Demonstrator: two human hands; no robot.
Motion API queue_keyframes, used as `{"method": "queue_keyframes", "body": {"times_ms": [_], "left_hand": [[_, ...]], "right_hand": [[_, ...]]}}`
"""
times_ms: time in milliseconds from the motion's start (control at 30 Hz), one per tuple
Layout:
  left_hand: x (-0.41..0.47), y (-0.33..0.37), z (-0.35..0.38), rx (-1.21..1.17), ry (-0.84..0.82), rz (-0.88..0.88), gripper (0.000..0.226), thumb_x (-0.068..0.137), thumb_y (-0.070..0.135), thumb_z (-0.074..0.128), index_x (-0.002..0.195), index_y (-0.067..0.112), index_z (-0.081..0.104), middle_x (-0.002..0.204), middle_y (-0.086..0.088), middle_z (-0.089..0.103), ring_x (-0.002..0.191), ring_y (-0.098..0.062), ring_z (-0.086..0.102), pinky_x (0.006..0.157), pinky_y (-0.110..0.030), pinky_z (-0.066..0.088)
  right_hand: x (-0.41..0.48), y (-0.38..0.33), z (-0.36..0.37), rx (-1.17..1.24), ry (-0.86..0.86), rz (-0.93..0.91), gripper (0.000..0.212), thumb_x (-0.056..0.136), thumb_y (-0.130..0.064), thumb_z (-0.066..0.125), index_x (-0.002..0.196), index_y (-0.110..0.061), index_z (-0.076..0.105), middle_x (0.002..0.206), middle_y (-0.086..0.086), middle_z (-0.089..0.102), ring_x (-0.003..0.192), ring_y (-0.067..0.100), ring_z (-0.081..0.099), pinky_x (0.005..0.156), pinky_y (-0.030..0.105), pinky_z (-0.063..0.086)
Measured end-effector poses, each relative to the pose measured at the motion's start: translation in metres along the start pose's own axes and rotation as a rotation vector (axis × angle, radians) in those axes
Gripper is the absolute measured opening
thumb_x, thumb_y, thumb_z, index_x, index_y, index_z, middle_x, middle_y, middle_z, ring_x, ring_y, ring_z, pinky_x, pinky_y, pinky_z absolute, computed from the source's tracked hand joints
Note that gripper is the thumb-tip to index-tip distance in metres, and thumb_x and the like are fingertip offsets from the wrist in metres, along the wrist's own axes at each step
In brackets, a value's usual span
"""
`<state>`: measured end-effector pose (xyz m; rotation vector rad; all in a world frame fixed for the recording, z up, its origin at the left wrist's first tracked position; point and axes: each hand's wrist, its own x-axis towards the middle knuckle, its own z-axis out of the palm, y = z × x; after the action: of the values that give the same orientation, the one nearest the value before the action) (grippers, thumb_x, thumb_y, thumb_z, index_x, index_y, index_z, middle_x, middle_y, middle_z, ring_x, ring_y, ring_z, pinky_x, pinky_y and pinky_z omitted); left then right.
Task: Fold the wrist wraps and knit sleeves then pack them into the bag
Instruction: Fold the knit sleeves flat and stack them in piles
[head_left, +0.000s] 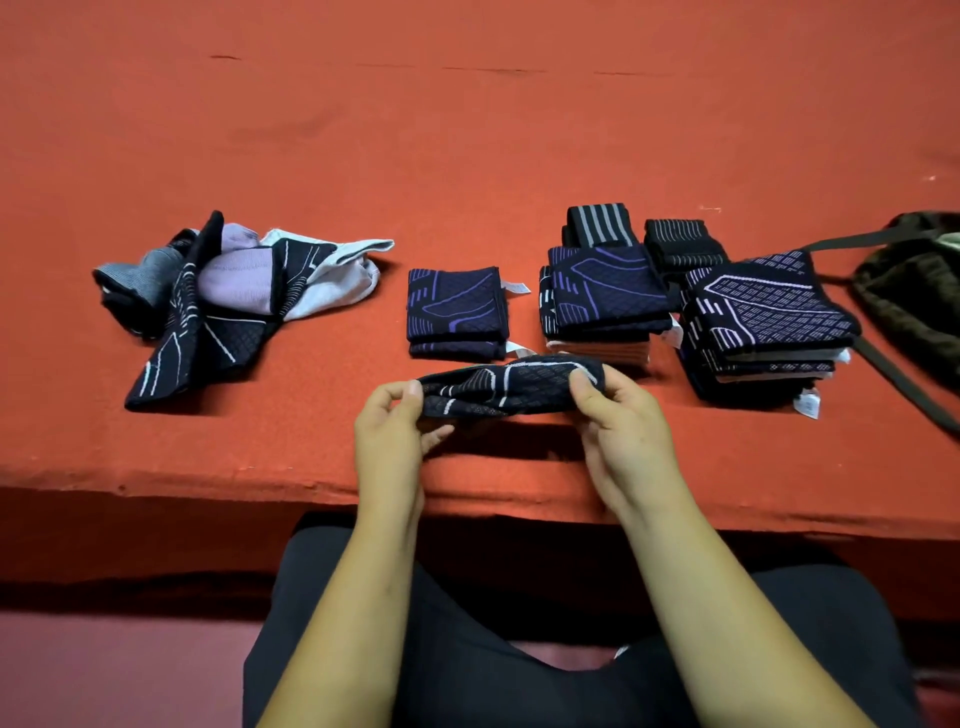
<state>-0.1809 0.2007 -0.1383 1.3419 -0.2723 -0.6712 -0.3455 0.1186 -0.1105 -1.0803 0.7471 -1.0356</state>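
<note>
Left hand and right hand pinch knit sleeve ends (long axis left-right).

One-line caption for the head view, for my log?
Left hand and right hand hold a dark knit sleeve over the red table; unfolded pile left, folded stacks and bag right.

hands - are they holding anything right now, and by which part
Yes: both hold one dark knit sleeve. The left hand pinches its left end, the right hand its right end, stretched between them above the table edge.
</note>
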Motion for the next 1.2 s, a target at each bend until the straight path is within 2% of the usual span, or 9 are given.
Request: {"method": "queue_keyframes", "body": {"times_ms": [167,333,433,533,633,833,1000,1100,1200], "left_hand": [[0.008,0.01,0.0,-0.328,0.054,-0.154,0.022,0.103,0.01,0.047,0.083,0.012,0.057,0.067,0.001,0.065,0.062,-0.013,0.059,0.06,-0.025,0.051],[0.024,0.012,-0.008,-0.721,0.136,-0.373,0.02,0.103,0.012,0.046,0.089,0.006,0.059,0.086,-0.009,0.066,0.078,-0.022,0.065,0.075,-0.04,0.056],[0.024,0.01,-0.011,-0.646,0.043,-0.429,0.022,0.102,0.017,0.048,0.092,0.005,0.064,0.089,-0.013,0.072,0.086,-0.028,0.069,0.09,-0.048,0.051],[0.025,0.012,-0.009,-0.467,-0.041,-0.407,0.021,0.097,0.014,0.056,0.11,0.001,0.065,0.119,-0.019,0.067,0.108,-0.032,0.065,0.102,-0.049,0.049],[0.021,0.014,-0.005,-0.244,-0.099,-0.341,0.012,0.093,0.013,0.061,0.096,0.005,0.07,0.099,-0.014,0.074,0.086,-0.025,0.071,0.09,-0.041,0.056],[0.016,0.007,-0.005,0.054,-0.185,-0.126,0.021,0.096,0.013,0.056,0.082,0.013,0.071,0.078,-0.004,0.072,0.073,-0.019,0.063,0.068,-0.031,0.047],[0.017,0.011,-0.007,-0.349,-0.233,-0.041,0.044,0.103,0.013,0.04,0.079,0.015,0.076,0.085,-0.004,0.075,0.08,-0.017,0.071,0.083,-0.033,0.057],[0.023,0.012,-0.015,-0.357,-0.275,0.025,0.047,0.102,0.013,0.039,0.079,0.016,0.08,0.088,-0.004,0.076,0.086,-0.018,0.071,0.089,-0.034,0.056],[0.022,0.01,-0.018,-0.221,-0.31,0.029,0.037,0.098,0.011,0.045,0.084,0.012,0.079,0.089,-0.007,0.076,0.084,-0.018,0.071,0.084,-0.03,0.056]], "right_hand": [[0.01,-0.005,-0.02,0.188,0.105,0.148,0.019,0.097,-0.005,0.049,0.094,-0.004,0.068,0.087,0.005,0.075,0.085,0.018,0.069,0.093,0.041,0.049],[0.024,-0.002,-0.037,0.318,0.253,0.202,0.016,0.098,-0.006,0.049,0.093,-0.003,0.065,0.084,0.008,0.075,0.083,0.023,0.071,0.085,0.047,0.057],[0.028,0.005,-0.043,0.248,0.357,0.127,0.016,0.097,-0.007,0.054,0.09,-0.004,0.068,0.079,0.006,0.075,0.081,0.023,0.07,0.075,0.039,0.06],[0.028,0.011,-0.045,-0.102,0.3,0.025,0.034,0.089,-0.033,0.069,0.084,0.0,0.07,0.085,0.012,0.073,0.081,0.025,0.067,0.08,0.04,0.053],[0.028,0.01,-0.047,-0.195,0.167,0.051,0.063,0.068,-0.055,0.081,0.088,0.003,0.068,0.093,0.019,0.072,0.084,0.027,0.065,0.082,0.043,0.051],[0.018,0.009,-0.048,-0.536,0.044,-0.052,0.007,0.086,-0.017,0.073,0.088,-0.01,0.073,0.085,0.0,0.074,0.073,0.0,0.063,0.069,0.013,0.046],[0.027,0.012,-0.056,-0.156,0.274,-0.014,0.021,0.095,-0.003,0.058,0.08,-0.015,0.067,0.071,-0.007,0.072,0.069,0.005,0.064,0.07,0.022,0.05],[0.027,-0.001,-0.054,0.067,0.143,0.049,0.022,0.092,0.01,0.053,0.098,-0.011,0.054,0.073,0.002,0.072,0.066,0.012,0.067,0.064,0.023,0.055],[0.023,0.002,-0.047,-0.061,-0.007,0.125,0.014,0.096,-0.001,0.053,0.097,-0.011,0.062,0.083,0.005,0.073,0.076,0.015,0.067,0.075,0.028,0.05]]}}
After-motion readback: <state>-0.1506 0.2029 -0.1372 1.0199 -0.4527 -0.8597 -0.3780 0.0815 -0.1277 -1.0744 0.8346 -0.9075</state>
